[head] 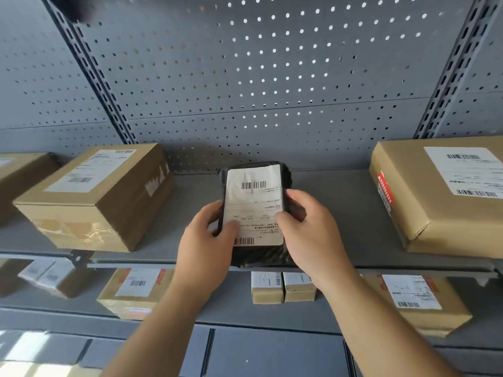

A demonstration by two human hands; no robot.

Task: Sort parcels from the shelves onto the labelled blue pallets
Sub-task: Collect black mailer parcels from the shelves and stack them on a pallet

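A small black plastic-wrapped parcel (254, 202) with a white shipping label facing me sits at the middle of the grey shelf (340, 213). My left hand (209, 240) grips its left edge, thumb on the label. On the opposite edge my right hand (307, 227) holds it, thumb pressed on the label's lower right. The parcel's lower end reaches the shelf's front lip. No blue pallet is in view.
A brown carton (95, 197) stands left of the parcel, a wider flat carton (441, 197) to the right. The lower shelf (231, 308) carries several labelled cartons, among them two small ones (283, 287). A perforated grey back panel (258, 77) rises behind.
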